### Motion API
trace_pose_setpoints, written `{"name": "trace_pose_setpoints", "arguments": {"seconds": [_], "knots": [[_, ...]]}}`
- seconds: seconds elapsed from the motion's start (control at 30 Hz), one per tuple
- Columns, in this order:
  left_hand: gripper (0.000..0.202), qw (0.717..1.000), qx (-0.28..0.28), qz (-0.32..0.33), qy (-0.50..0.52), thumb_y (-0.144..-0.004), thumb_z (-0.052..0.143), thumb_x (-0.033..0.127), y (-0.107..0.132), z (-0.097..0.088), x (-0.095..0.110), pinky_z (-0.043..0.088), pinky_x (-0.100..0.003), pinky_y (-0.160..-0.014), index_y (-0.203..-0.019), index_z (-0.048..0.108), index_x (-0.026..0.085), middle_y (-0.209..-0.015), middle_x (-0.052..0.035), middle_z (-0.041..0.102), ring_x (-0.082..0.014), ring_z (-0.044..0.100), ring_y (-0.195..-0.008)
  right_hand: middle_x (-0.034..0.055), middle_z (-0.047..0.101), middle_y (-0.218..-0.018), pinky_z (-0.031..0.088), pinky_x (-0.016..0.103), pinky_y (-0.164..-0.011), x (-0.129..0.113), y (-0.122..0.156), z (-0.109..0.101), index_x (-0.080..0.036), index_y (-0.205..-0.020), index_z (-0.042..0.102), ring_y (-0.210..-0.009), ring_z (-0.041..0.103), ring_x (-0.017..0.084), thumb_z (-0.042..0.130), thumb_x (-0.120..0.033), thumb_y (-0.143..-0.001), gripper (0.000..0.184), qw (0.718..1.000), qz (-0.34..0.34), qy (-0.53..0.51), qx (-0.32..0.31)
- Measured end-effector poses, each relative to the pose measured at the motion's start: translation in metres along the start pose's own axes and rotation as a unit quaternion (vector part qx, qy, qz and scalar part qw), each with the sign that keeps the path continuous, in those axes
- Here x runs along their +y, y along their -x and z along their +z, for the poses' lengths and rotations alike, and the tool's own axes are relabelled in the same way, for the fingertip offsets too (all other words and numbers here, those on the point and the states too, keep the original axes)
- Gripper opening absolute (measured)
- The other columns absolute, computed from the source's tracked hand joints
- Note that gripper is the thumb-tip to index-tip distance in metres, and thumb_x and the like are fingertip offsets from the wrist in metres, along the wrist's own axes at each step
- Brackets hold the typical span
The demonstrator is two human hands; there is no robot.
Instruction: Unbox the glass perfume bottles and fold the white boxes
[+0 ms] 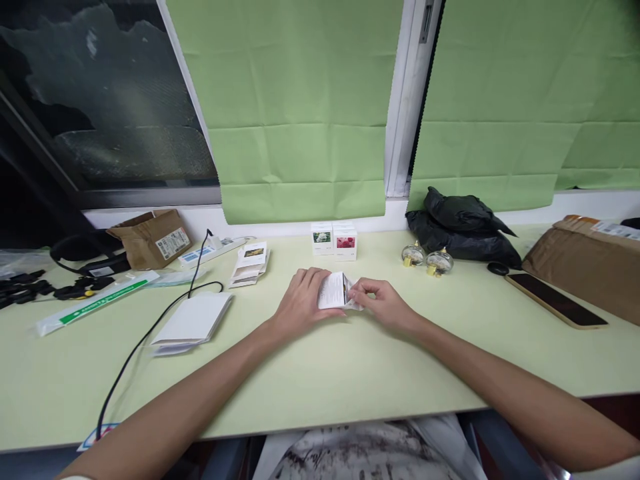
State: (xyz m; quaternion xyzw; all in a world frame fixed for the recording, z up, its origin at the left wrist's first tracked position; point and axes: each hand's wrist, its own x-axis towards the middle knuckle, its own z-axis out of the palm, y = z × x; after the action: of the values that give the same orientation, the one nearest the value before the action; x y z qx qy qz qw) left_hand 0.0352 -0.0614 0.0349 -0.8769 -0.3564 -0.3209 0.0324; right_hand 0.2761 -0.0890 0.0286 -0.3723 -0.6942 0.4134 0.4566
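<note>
Clasps a small white cardboard box (pixel 331 292) in the left hand (pixel 301 297), with thumb along the near edge and fingers over the far side; pinches with the right hand (pixel 379 301) at crumpled, whitish material (pixel 355 305) on the box's right end, hard to tell whether film or flap. Shows on the box, between both hands over the pale green tabletop (pixel 350 373), rows of fine grey print and a dark strip by the right fingertips. Has, beyond the grip, white boxes (pixel 341 253) with green and red flower pictures; to its left, flattened white cartons (pixel 250 265) and folded white card (pixel 196 316); to its right, two round clear glass bottles (pixel 440 262) with gold-coloured necks.
</note>
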Motion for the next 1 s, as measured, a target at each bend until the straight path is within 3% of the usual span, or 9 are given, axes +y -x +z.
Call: {"name": "trace_pose_setpoints", "arguments": {"seconds": [0.07,0.17,0.23,0.53,0.83,1.0], "knots": [[0.079,1.0,0.006,-0.02,-0.011,-0.077,0.075,0.072,0.0,0.001,0.0,0.044,-0.049,-0.096,-0.134,0.053,0.022,-0.128,-0.0129,0.06,-0.0335,0.05,-0.112,-0.0021,0.054,-0.073,0.038,0.028,-0.07,0.002,-0.002,-0.001,-0.019,-0.068,0.055,-0.072,0.048,0.014,0.068,-0.047,-0.093,0.04,1.0,0.014,-0.013,0.001],[0.078,0.999,0.012,-0.045,-0.013,-0.077,0.074,0.074,0.001,0.003,0.0,0.044,-0.049,-0.096,-0.132,0.053,0.022,-0.126,-0.0118,0.061,-0.0327,0.049,-0.112,-0.0018,0.06,-0.079,0.04,0.028,-0.071,0.002,-0.005,-0.004,-0.02,-0.087,0.063,-0.074,0.053,0.015,0.077,-0.043,-0.086,0.027,0.998,0.031,-0.053,-0.022],[0.079,0.999,0.012,-0.035,-0.015,-0.077,0.073,0.073,0.001,0.004,0.001,0.044,-0.049,-0.097,-0.133,0.053,0.022,-0.127,-0.0121,0.061,-0.0328,0.048,-0.113,-0.0007,0.063,-0.082,0.041,0.029,-0.072,0.004,-0.006,-0.005,-0.02,-0.096,0.066,-0.076,0.055,0.016,0.077,-0.044,-0.086,0.028,0.996,0.038,-0.07,-0.038],[0.084,0.999,0.023,0.009,-0.038,-0.073,0.077,0.074,0.002,0.005,0.001,0.045,-0.053,-0.097,-0.136,0.054,0.023,-0.127,-0.0146,0.062,-0.036,0.05,-0.115,0.0009,0.064,-0.09,0.046,0.03,-0.073,0.019,-0.008,-0.002,-0.019,-0.095,0.063,-0.081,0.059,0.016,0.074,-0.045,-0.088,0.03,0.992,0.074,-0.09,-0.053],[0.088,0.997,0.026,0.041,-0.057,-0.073,0.076,0.075,0.002,0.006,0.0,0.044,-0.054,-0.099,-0.138,0.052,0.02,-0.126,-0.0163,0.062,-0.0378,0.05,-0.117,-0.0013,0.065,-0.079,0.049,0.029,-0.07,0.025,-0.008,-0.001,-0.02,-0.094,0.062,-0.072,0.063,0.016,0.063,-0.024,-0.086,0.009,0.994,0.1,-0.032,-0.001],[0.087,0.998,0.022,0.033,-0.046,-0.074,0.076,0.074,0.002,0.006,0.002,0.041,-0.054,-0.102,-0.139,0.051,0.023,-0.128,-0.016,0.061,-0.0382,0.05,-0.12,-0.0013,0.066,-0.077,0.047,0.028,-0.067,0.027,-0.006,0.0,-0.02,-0.092,0.062,-0.07,0.062,0.016,0.059,-0.035,-0.094,0.015,0.997,0.072,0.026,0.01]]}}
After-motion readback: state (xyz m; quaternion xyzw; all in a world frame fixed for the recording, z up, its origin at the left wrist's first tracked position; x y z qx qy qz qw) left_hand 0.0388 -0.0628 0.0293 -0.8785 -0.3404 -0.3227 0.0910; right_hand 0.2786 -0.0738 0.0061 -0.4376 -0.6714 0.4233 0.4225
